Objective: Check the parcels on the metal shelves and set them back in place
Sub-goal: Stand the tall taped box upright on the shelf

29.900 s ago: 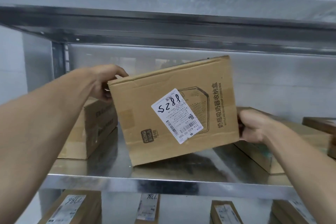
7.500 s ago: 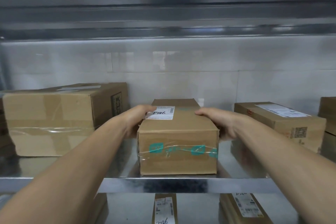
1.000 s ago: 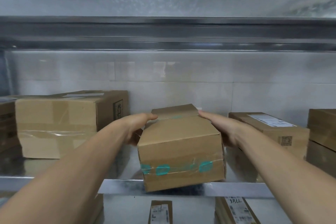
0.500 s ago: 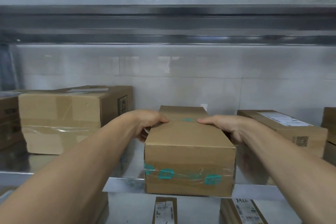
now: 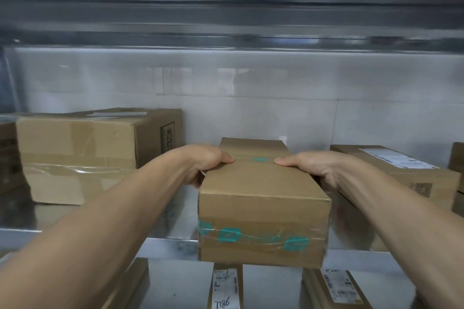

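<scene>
— White wall tiles (image 5: 251, 113) stand behind the metal shelf (image 5: 163, 243). Where is the parcel (image 5: 261, 206)?
— It is in the middle of this shelf, at the front. Its front face, with green marks on the tape, covers the front lip of the shelf. If it rests on the metal or is a little lifted, I cannot tell.
— And the hands?
— They are apart, one on each side. The left hand (image 5: 206, 165) grips the left side, thumb on top at the tape seam. The right hand (image 5: 308, 168) grips the right side in the same way.
— What stands around?
— A big carton (image 5: 75, 153) is at the left, and a flat carton (image 5: 391, 170) with a white label is at the right, just beside the right hand. On the shelf below show a narrow parcel (image 5: 226, 288) with handwritten digits and a wider parcel (image 5: 336, 288).
</scene>
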The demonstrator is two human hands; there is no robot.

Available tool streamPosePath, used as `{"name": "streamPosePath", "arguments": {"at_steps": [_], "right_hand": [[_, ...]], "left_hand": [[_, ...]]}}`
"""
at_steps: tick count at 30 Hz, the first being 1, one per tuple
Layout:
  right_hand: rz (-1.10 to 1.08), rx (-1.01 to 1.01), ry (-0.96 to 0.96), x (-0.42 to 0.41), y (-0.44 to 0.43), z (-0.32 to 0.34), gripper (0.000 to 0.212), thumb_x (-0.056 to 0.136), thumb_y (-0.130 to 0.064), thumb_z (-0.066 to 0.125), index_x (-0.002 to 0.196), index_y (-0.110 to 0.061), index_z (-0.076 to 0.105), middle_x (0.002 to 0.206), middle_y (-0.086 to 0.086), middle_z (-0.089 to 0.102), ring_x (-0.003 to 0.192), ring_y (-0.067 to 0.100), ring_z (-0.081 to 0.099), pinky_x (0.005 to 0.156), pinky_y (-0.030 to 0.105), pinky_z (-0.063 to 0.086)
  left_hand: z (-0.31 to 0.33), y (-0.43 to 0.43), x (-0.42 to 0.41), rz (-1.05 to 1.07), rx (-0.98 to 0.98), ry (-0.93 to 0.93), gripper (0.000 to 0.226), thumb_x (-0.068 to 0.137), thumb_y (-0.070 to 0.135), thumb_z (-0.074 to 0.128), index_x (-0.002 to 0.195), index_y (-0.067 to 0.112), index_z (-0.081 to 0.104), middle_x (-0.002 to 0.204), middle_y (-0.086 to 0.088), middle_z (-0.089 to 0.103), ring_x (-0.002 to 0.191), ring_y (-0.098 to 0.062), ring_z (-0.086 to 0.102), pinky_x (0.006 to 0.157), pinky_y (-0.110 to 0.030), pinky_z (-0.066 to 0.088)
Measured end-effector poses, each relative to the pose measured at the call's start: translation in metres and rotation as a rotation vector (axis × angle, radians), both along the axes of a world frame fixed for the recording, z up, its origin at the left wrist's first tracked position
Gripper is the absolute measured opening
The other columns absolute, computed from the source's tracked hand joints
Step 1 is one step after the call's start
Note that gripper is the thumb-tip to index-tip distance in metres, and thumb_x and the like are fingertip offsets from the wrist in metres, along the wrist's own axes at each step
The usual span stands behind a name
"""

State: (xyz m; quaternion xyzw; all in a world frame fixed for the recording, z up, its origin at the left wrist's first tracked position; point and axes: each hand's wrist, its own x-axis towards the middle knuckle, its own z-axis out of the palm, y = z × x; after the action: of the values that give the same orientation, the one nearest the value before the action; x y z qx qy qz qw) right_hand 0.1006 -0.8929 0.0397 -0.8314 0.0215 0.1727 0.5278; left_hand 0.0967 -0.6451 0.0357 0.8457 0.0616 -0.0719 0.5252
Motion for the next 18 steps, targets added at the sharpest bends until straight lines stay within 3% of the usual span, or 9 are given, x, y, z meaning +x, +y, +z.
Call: {"name": "streamPosePath", "arguments": {"at_steps": [4, 12, 18], "right_hand": [[0.000, 0.013, -0.010, -0.0026, 0.0001, 0.0003, 0.034, 0.099, -0.044, 0.064, 0.093, -0.011, 0.068, 0.069, 0.005, 0.073, 0.056, 0.018, 0.069, 0.064, 0.031, 0.057], [0.019, 0.035, -0.019, -0.0037, -0.0013, -0.0005, 0.039, 0.098, -0.045, 0.066, 0.109, -0.008, 0.070, 0.084, 0.010, 0.076, 0.075, 0.025, 0.071, 0.077, 0.037, 0.059], [0.023, 0.027, -0.020, -0.0028, -0.0013, -0.0004, 0.043, 0.097, -0.047, 0.066, 0.110, -0.007, 0.070, 0.086, 0.011, 0.076, 0.076, 0.026, 0.072, 0.083, 0.039, 0.059]], "left_hand": [[0.0008, -0.0013, -0.0034, 0.000, -0.010, -0.016, 0.032, 0.102, 0.033, 0.057, 0.118, 0.008, 0.067, 0.121, -0.019, 0.070, 0.116, -0.035, 0.067, 0.104, -0.052, 0.052], [-0.0009, -0.0023, -0.0059, 0.022, -0.013, -0.048, 0.030, 0.100, 0.034, 0.061, 0.113, 0.008, 0.065, 0.124, -0.022, 0.068, 0.119, -0.038, 0.065, 0.103, -0.053, 0.052], [-0.0009, 0.0001, -0.0041, 0.011, -0.002, -0.035, 0.032, 0.099, 0.037, 0.060, 0.112, 0.009, 0.068, 0.121, -0.020, 0.070, 0.116, -0.036, 0.067, 0.102, -0.053, 0.053]]}}
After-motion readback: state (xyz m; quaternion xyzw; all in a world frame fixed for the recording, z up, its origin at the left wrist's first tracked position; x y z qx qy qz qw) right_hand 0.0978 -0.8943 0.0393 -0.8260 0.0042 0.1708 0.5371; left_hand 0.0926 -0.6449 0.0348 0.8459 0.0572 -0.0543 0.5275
